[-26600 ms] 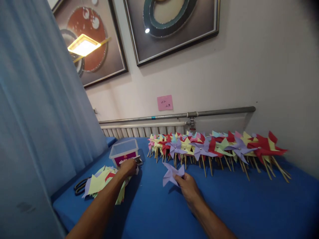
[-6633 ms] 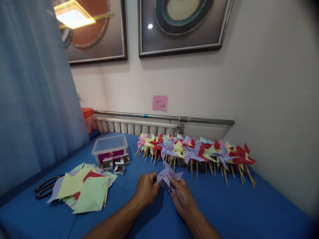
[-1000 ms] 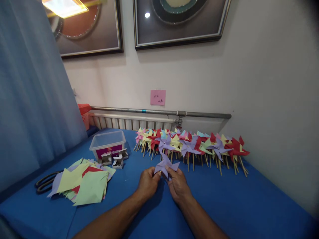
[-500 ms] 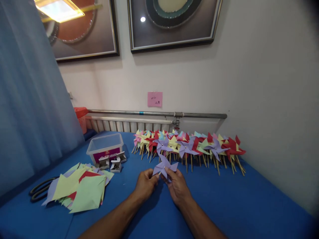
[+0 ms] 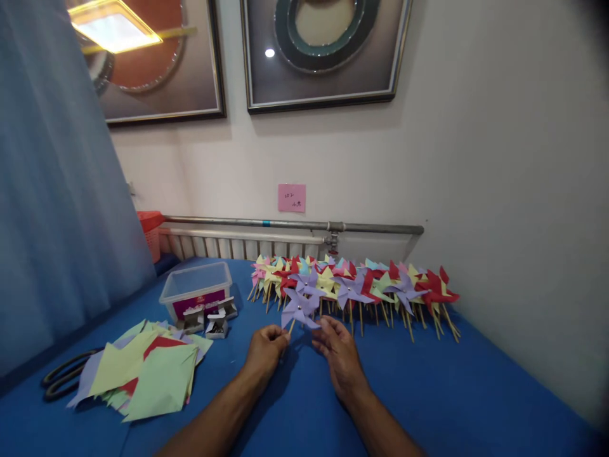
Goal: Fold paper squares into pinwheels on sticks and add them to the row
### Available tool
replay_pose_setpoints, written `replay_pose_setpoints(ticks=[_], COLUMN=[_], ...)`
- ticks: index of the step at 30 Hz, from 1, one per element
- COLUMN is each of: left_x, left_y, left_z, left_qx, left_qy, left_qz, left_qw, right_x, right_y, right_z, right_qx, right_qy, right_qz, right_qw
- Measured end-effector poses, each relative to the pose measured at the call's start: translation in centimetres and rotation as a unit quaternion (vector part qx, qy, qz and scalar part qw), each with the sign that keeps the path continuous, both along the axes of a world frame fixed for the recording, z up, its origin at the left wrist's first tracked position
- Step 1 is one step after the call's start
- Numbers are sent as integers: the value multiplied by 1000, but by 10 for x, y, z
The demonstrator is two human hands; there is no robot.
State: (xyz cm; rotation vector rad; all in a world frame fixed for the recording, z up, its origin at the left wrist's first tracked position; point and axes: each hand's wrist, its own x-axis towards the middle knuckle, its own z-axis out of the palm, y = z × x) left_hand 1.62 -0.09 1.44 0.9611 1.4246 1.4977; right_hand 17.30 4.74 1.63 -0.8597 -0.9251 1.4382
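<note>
The left hand (image 5: 266,346) pinches the stick of one purple pinwheel (image 5: 299,309), held upright over the middle of the counter (image 5: 466,387). The right hand (image 5: 339,352) hovers beside it, fingers loosely spread, holding nothing. Two small boxes (image 5: 205,321) and one tub (image 5: 196,293) sit toward the far left edge.

Soft light, perhaps dimmer corners

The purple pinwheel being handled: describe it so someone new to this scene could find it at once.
On the blue table, a long row of pinwheels lies along the wall. Just in front of its left part, the purple pinwheel is held up by its stick in the left hand, the right hand open beside it. It alone stands apart from the row.
</note>
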Motion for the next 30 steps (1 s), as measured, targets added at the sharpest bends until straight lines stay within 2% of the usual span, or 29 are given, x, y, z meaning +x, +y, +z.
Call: replay_pose_setpoints(ticks=[3, 6, 9, 13, 22, 26, 30], left_x=[-7, -5, 4, 13, 16, 18, 16], left_y=[1, -1, -3, -2, 0, 1, 1], left_z=[8, 11, 9, 5, -1, -3, -4], left_qx=[14, 28, 37, 36, 15, 14, 19], left_qy=[-72, -129, -178, -197, -132, -117, -94], left_qz=[23, 9, -7, -5, 14, 38, 37], left_qw=[997, 991, 983, 980, 991, 992, 995], right_x=[-5, -15, -25, -30, -29, -30, -30], right_y=[-6, -20, -33, -37, -36, -35, -32], right_z=[-5, -8, -7, -7, -4, -7, -10], right_qx=[49, 143, 175, 174, 158, 159, 160], right_qy=[-116, -237, -299, -313, -342, -340, -344], right_qz=[18, 83, 104, 93, 65, 64, 55], right_qw=[992, 957, 932, 929, 924, 924, 924])
